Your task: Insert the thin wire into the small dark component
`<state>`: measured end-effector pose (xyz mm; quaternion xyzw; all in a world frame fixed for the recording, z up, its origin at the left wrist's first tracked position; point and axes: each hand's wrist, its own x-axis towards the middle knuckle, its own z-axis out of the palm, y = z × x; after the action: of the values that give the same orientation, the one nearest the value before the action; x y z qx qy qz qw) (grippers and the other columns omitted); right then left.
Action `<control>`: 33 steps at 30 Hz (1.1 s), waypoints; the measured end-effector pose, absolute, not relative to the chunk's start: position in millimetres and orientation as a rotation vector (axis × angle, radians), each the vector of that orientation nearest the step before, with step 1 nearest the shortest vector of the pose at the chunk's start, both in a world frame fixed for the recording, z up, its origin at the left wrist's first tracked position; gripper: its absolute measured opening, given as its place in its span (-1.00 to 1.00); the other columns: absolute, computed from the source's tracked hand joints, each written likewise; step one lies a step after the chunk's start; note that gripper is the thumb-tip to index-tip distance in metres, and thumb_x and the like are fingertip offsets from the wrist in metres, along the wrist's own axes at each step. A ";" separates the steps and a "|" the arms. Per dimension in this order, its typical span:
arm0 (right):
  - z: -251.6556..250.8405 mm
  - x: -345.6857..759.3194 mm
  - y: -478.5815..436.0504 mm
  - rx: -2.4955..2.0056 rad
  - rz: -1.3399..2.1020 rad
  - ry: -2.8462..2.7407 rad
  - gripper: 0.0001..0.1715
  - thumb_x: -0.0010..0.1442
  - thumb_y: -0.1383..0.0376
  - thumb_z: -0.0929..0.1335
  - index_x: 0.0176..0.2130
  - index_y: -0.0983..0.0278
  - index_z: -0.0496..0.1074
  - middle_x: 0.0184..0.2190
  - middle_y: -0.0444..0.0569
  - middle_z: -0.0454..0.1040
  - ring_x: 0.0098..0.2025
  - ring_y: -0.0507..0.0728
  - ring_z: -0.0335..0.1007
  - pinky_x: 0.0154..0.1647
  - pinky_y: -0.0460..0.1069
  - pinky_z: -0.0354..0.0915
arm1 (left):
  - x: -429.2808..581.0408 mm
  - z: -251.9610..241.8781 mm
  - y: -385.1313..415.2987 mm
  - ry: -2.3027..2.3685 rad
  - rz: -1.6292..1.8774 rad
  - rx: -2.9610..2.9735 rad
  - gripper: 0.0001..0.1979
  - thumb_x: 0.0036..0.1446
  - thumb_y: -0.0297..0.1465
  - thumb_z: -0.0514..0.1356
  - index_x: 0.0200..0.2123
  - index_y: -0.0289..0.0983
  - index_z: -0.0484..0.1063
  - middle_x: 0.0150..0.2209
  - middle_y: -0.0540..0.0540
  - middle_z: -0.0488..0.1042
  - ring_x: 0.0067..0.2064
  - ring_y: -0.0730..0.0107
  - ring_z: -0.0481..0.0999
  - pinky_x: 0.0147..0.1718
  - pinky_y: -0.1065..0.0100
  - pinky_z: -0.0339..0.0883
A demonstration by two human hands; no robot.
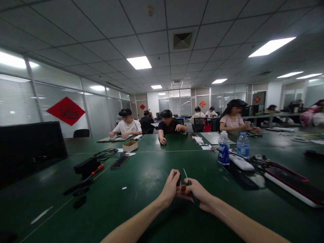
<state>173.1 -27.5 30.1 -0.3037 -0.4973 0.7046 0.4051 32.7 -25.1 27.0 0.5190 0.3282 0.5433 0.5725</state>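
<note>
Both of my hands meet over the near middle of the green table [141,199]. In my left hand [170,187] is a small black object [179,179], gripped between thumb and fingers; its kind is too hidden to tell. My right hand [198,192] is wrapped round the dark green handle of a screwdriver [194,197], whose thin metal shaft points up and away. Fingers of my right hand also reach to my left hand, under the black object. The screwdriver's tip is in the air, apart from the black object.
Left lie an orange-handled screwdriver [97,169], a black box [86,167], several dark parts and a small carton [130,146]. To the right stand two bottles [224,148], beside a white device [241,162] and cables. A monitor [30,145] edges the left. Co-workers sit opposite.
</note>
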 end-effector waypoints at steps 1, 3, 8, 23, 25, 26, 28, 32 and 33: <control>29.6 173.3 -26.9 -0.787 1.782 -1.226 -0.58 -0.24 0.57 0.20 -0.36 0.22 0.03 -0.42 -0.10 0.40 -0.27 0.12 0.45 -0.22 0.02 0.35 | 32.5 27.6 -24.9 0.777 1.287 1.225 -0.66 0.04 -0.05 0.09 -0.31 -0.20 0.18 -0.58 0.13 0.12 -0.63 0.60 0.05 -0.66 0.52 -0.10; 27.7 174.5 -24.4 -0.826 1.785 -1.193 -0.57 -0.22 0.57 0.21 -0.32 0.22 0.04 -0.39 -0.08 0.41 -0.27 0.12 0.46 -0.22 0.04 0.35 | 32.3 28.3 -23.4 0.785 1.288 1.240 -0.66 0.06 -0.05 0.08 -0.30 -0.20 0.18 -0.58 0.12 0.13 -0.63 0.60 0.05 -0.67 0.52 -0.10; 21.4 175.6 -18.2 -0.811 1.824 -1.140 -0.58 -0.17 0.57 0.23 -0.30 0.23 0.06 -0.33 -0.05 0.42 -0.27 0.10 0.46 -0.22 0.03 0.36 | 34.6 26.4 -16.9 0.770 1.262 1.288 -0.67 0.10 -0.04 0.02 -0.25 -0.16 0.12 -0.61 0.15 0.09 -0.70 0.62 0.01 -0.72 0.54 -0.16; 33.9 190.7 -24.0 -1.017 1.387 -1.854 -0.81 0.21 0.17 0.14 -0.21 0.19 0.19 -0.53 -0.22 0.21 -0.66 -0.07 0.06 -0.71 -0.19 0.00 | 1.5 11.5 21.2 0.769 1.360 0.989 -0.68 0.04 -0.10 0.10 -0.37 -0.18 0.09 -0.67 0.19 -0.03 -0.71 0.64 -0.08 -0.69 0.54 -0.23; 35.1 190.6 -27.7 -0.990 1.156 -2.008 -0.78 0.22 0.17 0.16 -0.16 0.18 0.23 -0.50 -0.19 0.26 -0.58 -0.04 0.14 -0.63 -0.16 0.07 | 0.0 12.2 22.9 0.732 1.352 0.962 -0.69 0.03 -0.12 0.12 -0.37 -0.18 0.09 -0.68 0.20 -0.05 -0.71 0.64 -0.08 -0.69 0.53 -0.23; 35.0 190.4 -28.9 -0.978 1.040 -2.077 -0.76 0.23 0.16 0.17 -0.13 0.18 0.25 -0.48 -0.18 0.28 -0.54 -0.02 0.18 -0.58 -0.15 0.10 | -0.6 13.0 23.1 0.719 1.345 0.953 -0.70 0.03 -0.13 0.12 -0.37 -0.18 0.09 -0.68 0.20 -0.06 -0.71 0.63 -0.08 -0.69 0.53 -0.23; 34.2 190.3 -30.0 -0.962 0.876 -2.187 -0.70 0.25 0.13 0.17 -0.06 0.17 0.26 -0.46 -0.15 0.34 -0.48 0.01 0.24 -0.49 -0.11 0.16 | -1.7 14.8 22.9 0.704 1.330 0.942 -0.71 0.04 -0.15 0.12 -0.37 -0.18 0.09 -0.68 0.20 -0.08 -0.71 0.63 -0.08 -0.69 0.52 -0.24; 31.9 191.3 -28.4 -0.964 0.782 -2.276 -0.63 0.28 0.13 0.16 0.03 0.17 0.25 -0.42 -0.12 0.39 -0.40 0.06 0.33 -0.36 -0.07 0.21 | -2.9 15.9 22.1 0.691 1.309 0.931 -0.72 0.04 -0.16 0.13 -0.38 -0.20 0.10 -0.69 0.19 -0.08 -0.71 0.64 -0.09 -0.69 0.51 -0.25; 31.6 191.5 -27.9 -0.964 0.773 -2.282 -0.62 0.28 0.12 0.15 0.04 0.17 0.24 -0.42 -0.12 0.40 -0.40 0.06 0.34 -0.36 -0.07 0.21 | -2.8 15.5 21.9 0.689 1.307 0.933 -0.72 0.04 -0.16 0.13 -0.38 -0.20 0.10 -0.69 0.19 -0.07 -0.72 0.64 -0.08 -0.69 0.51 -0.24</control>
<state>191.5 -27.9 31.6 -0.3576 -0.8467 0.2870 0.2699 -2.8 21.9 15.5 0.4092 0.3021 0.5736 0.6421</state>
